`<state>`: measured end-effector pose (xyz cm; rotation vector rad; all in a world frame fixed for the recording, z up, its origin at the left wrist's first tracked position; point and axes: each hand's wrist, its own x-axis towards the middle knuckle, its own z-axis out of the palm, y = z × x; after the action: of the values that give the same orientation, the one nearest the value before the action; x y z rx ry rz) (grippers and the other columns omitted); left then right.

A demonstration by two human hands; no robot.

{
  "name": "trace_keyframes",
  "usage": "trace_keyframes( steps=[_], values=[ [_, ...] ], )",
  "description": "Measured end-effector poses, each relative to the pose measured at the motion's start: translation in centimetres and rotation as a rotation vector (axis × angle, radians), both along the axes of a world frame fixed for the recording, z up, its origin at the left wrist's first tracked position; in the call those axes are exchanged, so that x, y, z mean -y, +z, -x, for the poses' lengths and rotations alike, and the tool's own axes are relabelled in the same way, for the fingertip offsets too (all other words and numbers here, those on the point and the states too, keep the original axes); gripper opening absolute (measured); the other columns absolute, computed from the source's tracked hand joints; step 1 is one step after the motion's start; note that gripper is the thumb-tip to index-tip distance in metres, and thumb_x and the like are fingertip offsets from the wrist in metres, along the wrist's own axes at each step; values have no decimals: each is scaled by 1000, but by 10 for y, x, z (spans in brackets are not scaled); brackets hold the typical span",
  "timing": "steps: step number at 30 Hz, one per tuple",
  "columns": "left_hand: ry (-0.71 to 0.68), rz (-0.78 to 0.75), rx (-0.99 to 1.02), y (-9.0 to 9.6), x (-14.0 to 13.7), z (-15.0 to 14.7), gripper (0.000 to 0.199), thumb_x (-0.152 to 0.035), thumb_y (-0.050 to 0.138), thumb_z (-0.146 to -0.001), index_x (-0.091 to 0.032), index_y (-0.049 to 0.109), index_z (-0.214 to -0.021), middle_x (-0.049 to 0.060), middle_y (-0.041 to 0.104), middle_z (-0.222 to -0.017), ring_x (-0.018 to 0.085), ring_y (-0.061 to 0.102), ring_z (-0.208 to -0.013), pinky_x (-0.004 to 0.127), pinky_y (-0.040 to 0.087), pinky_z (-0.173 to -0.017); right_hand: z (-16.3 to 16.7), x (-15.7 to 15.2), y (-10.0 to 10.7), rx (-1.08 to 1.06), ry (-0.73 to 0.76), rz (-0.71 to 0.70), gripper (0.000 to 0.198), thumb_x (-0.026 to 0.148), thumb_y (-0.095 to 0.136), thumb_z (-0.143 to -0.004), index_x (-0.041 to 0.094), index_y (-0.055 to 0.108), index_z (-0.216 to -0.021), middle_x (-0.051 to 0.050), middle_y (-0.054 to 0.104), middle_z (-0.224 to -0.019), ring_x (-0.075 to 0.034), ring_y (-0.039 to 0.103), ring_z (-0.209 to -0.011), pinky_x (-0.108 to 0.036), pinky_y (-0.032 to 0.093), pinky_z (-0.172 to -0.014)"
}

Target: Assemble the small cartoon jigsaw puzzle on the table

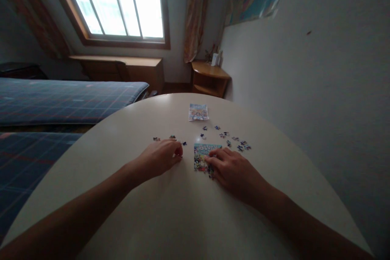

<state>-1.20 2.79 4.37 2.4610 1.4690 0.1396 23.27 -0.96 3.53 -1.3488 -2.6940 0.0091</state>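
A small, colourful, partly joined jigsaw puzzle (200, 162) lies flat on the white table, its lower edge uneven with piece tabs. My right hand (231, 168) rests over its right side with bent fingers, the fingertips pressing on it and covering part of the picture. Left of the puzzle, my left hand (161, 156) is held low with thumb and forefinger curled close in a pinch. What sits between those fingertips is too small and dark to make out. Just behind that hand are a few loose puzzle pieces (156, 139), partly hidden by the knuckles.
Several loose pieces (243, 144) are scattered right of and behind the puzzle. A small printed picture sheet (198, 112) lies toward the far edge of the round table (137, 215). Beyond are a plaid-covered bed (67, 99), a corner shelf (210, 71) and a right-hand wall.
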Motion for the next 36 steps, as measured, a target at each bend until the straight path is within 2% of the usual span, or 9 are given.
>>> trace_keyframes(
  steps=[5, 9, 14, 17, 21, 25, 28, 33, 36],
  values=[
    [-16, -8, 70, -3, 1, -2, 17, -20, 62, -82, -20, 66, -99, 2, 70, -85, 18, 62, -73, 27, 41, -64, -1, 1, -1, -7, 8, -11, 40, 13, 60, -83, 20, 64, -122, -10, 65, -117, -27, 58, -105, -45, 50, -90],
    [-5, -10, 340, -6, 3, -17, 18, -21, 59, -86, -24, 72, -99, 1, 73, -82, 16, 63, -69, 26, 43, -65, 0, 1, -3, -52, -25, -15, 35, 14, 60, -84, 20, 66, -118, -9, 67, -115, -27, 59, -105, -45, 49, -90],
    [191, 17, 784, -20, 12, -41, 13, -31, 67, -82, -22, 75, -86, 1, 76, -82, 15, 66, -68, 24, 47, -61, 7, 1, -6, -340, -138, -23, 22, 22, 58, -89, 20, 68, -108, -6, 72, -102, -24, 63, -98, -43, 47, -90],
    [216, 39, 901, -29, 17, -46, 12, -31, 69, -80, -21, 75, -82, 1, 76, -78, 15, 68, -69, 23, 49, -62, 11, 2, -7, -539, -179, -6, 26, 26, 66, -84, 22, 66, -110, -3, 73, -93, -21, 65, -90, -40, 46, -86],
    [219, 91, 1011, -34, 18, -47, 15, -34, 70, -79, -19, 71, -80, 2, 75, -76, 16, 70, -69, 23, 52, -62, 13, 3, -7, -633, -153, -44, 27, 24, 72, -80, 24, 66, -107, 0, 74, -86, -21, 66, -86, -39, 44, -84],
    [203, 98, 993, -34, 19, -48, 17, -35, 68, -81, -19, 70, -80, 3, 75, -76, 17, 71, -70, 25, 55, -63, 11, 2, -7, -644, -137, -60, 11, 23, 71, -82, 25, 70, -93, 1, 75, -82, -20, 66, -83, -38, 43, -84],
    [188, 21, 892, -35, 21, -47, 18, -34, 60, -87, -20, 70, -84, 3, 75, -80, 18, 71, -74, 29, 56, -68, 8, -1, -6, -633, -143, -41, 13, 23, 72, -82, 26, 71, -94, 1, 75, -85, -19, 66, -84, -37, 42, -85],
    [81, -169, 658, -41, 24, -41, 28, -24, 56, -89, -25, 62, -116, 6, 70, -114, 23, 65, -105, 42, 52, -92, 4, -7, -6, -546, -161, 14, 17, 18, 72, -79, 26, 72, -95, -1, 74, -94, -21, 64, -93, -40, 42, -88],
    [-11, -219, 581, -45, 26, -39, 37, -15, 55, -87, -24, 55, -123, 7, 65, -125, 23, 59, -116, 45, 48, -100, 4, -7, -7, -511, -165, 54, 20, 17, 73, -76, 27, 73, -94, -2, 72, -101, -22, 63, -98, -42, 41, -91]
  ],
)
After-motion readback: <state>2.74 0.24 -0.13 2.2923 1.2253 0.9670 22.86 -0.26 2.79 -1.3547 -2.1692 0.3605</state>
